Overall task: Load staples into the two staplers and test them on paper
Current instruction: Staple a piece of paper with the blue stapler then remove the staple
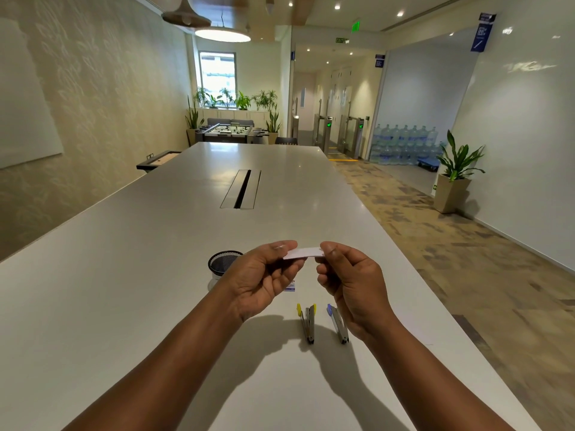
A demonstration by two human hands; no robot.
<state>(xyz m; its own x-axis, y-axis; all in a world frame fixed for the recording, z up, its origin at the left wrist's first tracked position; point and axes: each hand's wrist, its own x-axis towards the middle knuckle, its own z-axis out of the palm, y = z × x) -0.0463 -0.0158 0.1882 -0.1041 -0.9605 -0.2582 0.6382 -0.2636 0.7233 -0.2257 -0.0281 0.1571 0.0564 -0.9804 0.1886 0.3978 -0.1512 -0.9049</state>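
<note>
A small white slip [303,253] is held level above the table [124,275], long axis left to right, pinched at each end by the left hand [264,275] and right hand [351,281]. Below, two staplers, yellow-tipped [308,321] and blue-tipped [337,323], lie side by side, pointing toward the far edge.

An office: long white desk [155,244] with cable slot [241,188], access turnstiles [339,132], stacked water jugs [404,144], foosball table [231,132].
</note>
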